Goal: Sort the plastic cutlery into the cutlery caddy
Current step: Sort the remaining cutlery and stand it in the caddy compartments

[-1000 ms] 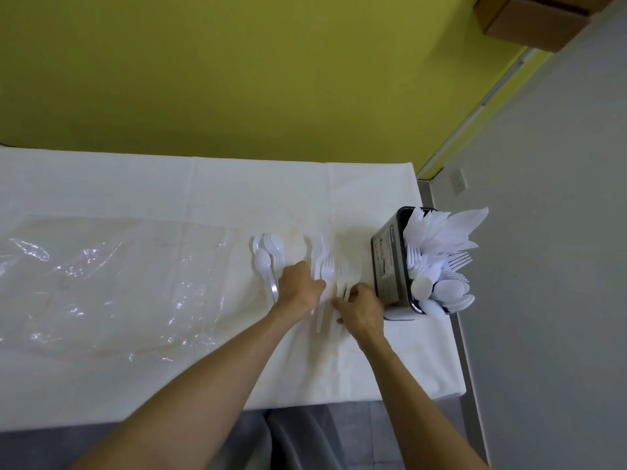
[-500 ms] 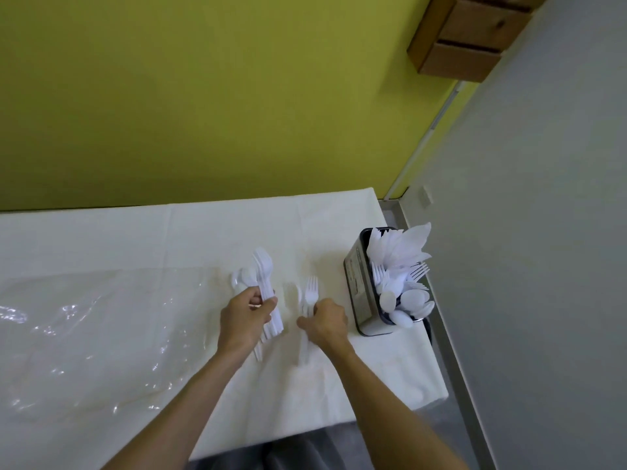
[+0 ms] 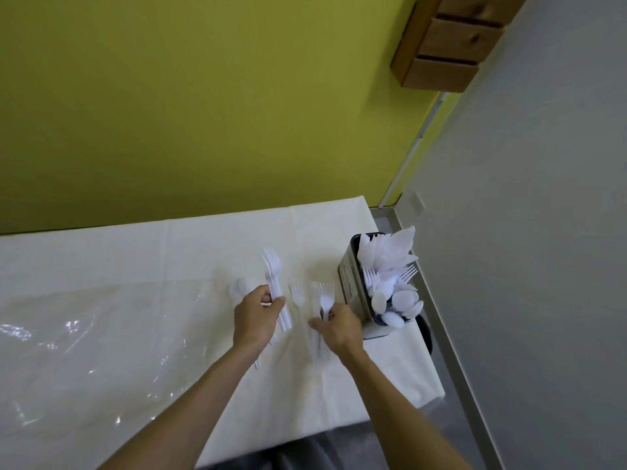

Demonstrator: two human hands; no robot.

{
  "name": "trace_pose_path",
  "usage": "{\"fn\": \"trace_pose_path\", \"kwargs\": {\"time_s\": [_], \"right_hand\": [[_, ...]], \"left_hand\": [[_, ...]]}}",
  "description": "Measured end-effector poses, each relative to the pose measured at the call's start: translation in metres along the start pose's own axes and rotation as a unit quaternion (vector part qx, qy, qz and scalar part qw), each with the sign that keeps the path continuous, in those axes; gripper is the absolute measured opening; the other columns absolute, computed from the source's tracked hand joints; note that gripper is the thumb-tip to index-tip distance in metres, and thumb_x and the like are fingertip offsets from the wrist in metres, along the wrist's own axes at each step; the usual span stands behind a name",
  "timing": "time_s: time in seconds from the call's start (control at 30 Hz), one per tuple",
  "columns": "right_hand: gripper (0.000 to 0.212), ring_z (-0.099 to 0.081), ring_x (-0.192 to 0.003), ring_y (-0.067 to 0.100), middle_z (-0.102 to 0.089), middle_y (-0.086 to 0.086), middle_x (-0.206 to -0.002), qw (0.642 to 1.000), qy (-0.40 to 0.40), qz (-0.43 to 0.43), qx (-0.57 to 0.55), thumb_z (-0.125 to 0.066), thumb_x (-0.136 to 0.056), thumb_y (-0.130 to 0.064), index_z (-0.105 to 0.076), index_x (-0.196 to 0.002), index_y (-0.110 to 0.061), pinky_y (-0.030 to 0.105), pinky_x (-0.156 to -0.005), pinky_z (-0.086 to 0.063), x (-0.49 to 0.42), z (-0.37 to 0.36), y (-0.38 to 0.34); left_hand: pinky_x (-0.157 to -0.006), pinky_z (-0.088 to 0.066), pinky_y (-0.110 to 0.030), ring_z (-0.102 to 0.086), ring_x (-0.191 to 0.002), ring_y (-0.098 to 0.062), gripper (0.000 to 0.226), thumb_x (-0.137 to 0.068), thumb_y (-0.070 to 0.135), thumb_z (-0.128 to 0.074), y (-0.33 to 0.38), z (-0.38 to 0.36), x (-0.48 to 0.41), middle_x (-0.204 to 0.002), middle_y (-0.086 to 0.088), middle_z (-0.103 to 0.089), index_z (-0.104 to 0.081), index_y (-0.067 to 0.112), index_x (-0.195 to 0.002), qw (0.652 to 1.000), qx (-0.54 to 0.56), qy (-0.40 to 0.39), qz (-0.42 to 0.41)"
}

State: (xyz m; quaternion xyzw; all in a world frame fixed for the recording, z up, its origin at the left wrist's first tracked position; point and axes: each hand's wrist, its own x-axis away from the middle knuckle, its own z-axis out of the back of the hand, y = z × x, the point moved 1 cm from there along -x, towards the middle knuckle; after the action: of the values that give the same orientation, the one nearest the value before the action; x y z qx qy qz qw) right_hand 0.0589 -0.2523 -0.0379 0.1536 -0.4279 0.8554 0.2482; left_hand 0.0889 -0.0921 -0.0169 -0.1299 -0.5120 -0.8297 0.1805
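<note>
A stack of forks (image 3: 272, 271) is gripped by the curled fingers (image 3: 262, 295) of the left hand (image 3: 256, 317); other forks (image 3: 324, 297) lying on the worktop (image 3: 169, 249) are pinched by the right hand (image 3: 339, 325). The filled cutlery caddy (image 3: 351, 283) is seen just beside it.

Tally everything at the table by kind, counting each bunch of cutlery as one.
Fork bunches: 2, held bunch in left hand, table bunch pinched by right hand
Loose fork: 1
Spoon bunch: 1, partly hidden
Cutlery caddy: 1
Clear plastic sheet: 1
Total: 6
</note>
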Motion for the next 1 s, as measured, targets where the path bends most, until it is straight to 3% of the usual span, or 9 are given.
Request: {"fn": "trace_pose_path", "kwargs": {"time_s": [0.17,0.3,0.4,0.5,0.6,0.67,0.77,0.83,1.0], "right_hand": [[0.028,-0.064,-0.06,0.022,-0.068,0.006,-0.064,0.995,0.041,0.009,-0.096,-0.08,-0.076,-0.028,-0.068,-0.07,-0.004,0.03,-0.061,-0.05,0.017,0.023,-0.025],[0.01,-0.072,-0.077,0.022,-0.075,0.004,-0.074,0.951,0.017,0.059,-0.303,-0.081,-0.078,-0.015,-0.073,-0.072,-0.011,0.046,-0.083,-0.059,0.041,0.073,-0.065],[0.015,-0.073,-0.089,0.025,-0.075,0.017,-0.092,0.912,0.035,0.089,-0.399,-0.076,-0.082,-0.007,-0.073,-0.094,0.001,0.036,-0.082,-0.061,0.05,0.134,-0.078],[0.031,-0.073,-0.086,0.018,-0.076,0.01,-0.091,0.876,0.062,0.132,-0.46,-0.078,-0.072,-0.021,-0.072,-0.094,0.0,0.025,-0.076,-0.059,0.043,0.182,-0.059],[0.048,-0.072,-0.09,0.02,-0.076,0.01,-0.091,0.866,0.09,0.122,-0.477,-0.084,-0.057,-0.033,-0.072,-0.092,-0.002,0.024,-0.074,-0.058,0.027,0.197,-0.029],[0.046,-0.072,-0.089,0.018,-0.076,0.009,-0.09,0.864,0.105,0.124,-0.476,-0.087,-0.053,-0.036,-0.075,-0.087,-0.008,0.025,-0.075,-0.058,0.016,0.195,-0.011],[0.025,-0.072,-0.088,0.018,-0.074,0.009,-0.09,0.863,0.133,0.107,-0.476,-0.082,-0.07,-0.022,-0.074,-0.09,-0.008,0.033,-0.083,-0.059,0.007,0.183,0.003],[0.016,-0.072,-0.089,0.017,-0.074,0.009,-0.091,0.864,0.157,0.099,-0.468,-0.074,-0.082,-0.009,-0.072,-0.097,-0.004,0.034,-0.087,-0.059,0.005,0.179,0.006],[0.008,-0.07,-0.082,0.015,-0.076,0.004,-0.084,0.883,0.148,0.162,-0.416,-0.074,-0.082,-0.006,-0.074,-0.089,-0.006,0.03,-0.082,-0.059,0.013,0.183,0.002]], "left_hand": [[-0.079,-0.05,-0.03,-0.066,-0.089,-0.024,0.019,-0.087,0.025,-0.066,0.0,0.004,-0.001,-0.094,0.002,-0.064,-0.061,0.018,-0.104,1.0,0.016,0.013,-0.008],[-0.087,-0.055,-0.043,-0.067,-0.088,-0.019,0.009,-0.087,0.026,-0.068,0.012,0.0,-0.005,-0.09,0.005,-0.068,-0.065,0.028,-0.095,0.996,0.058,-0.028,-0.055],[-0.087,-0.056,-0.042,-0.068,-0.091,-0.016,0.008,-0.088,0.023,-0.067,0.034,-0.008,-0.002,-0.092,0.007,-0.071,-0.066,0.03,-0.092,0.986,0.116,-0.071,-0.098],[-0.088,-0.055,-0.036,-0.066,-0.097,-0.02,0.009,-0.092,0.015,-0.062,0.063,-0.022,0.008,-0.1,-0.002,-0.07,-0.065,0.02,-0.098,0.967,0.197,-0.121,-0.109],[-0.087,-0.055,-0.032,-0.064,-0.097,-0.021,0.007,-0.094,0.011,-0.057,0.084,-0.041,0.016,-0.1,-0.006,-0.067,-0.06,0.014,-0.099,0.954,0.238,-0.146,-0.112],[-0.086,-0.054,-0.032,-0.063,-0.094,-0.02,0.004,-0.095,0.016,-0.057,0.091,-0.055,0.02,-0.097,-0.002,-0.065,-0.058,0.015,-0.099,0.954,0.227,-0.15,-0.129],[-0.088,-0.051,-0.034,-0.063,-0.094,-0.017,0.009,-0.095,0.025,-0.057,0.093,-0.072,0.024,-0.099,0.002,-0.067,-0.058,0.018,-0.101,0.961,0.199,-0.133,-0.14],[-0.084,-0.05,-0.024,-0.064,-0.096,-0.013,0.014,-0.096,0.026,-0.055,0.091,-0.078,0.028,-0.102,0.003,-0.068,-0.058,0.018,-0.107,0.97,0.152,-0.12,-0.146],[-0.075,-0.048,-0.016,-0.063,-0.09,-0.006,0.013,-0.098,0.025,-0.051,0.092,-0.087,0.041,-0.098,0.006,-0.068,-0.059,0.02,-0.107,0.965,0.03,-0.134,-0.225]]}}
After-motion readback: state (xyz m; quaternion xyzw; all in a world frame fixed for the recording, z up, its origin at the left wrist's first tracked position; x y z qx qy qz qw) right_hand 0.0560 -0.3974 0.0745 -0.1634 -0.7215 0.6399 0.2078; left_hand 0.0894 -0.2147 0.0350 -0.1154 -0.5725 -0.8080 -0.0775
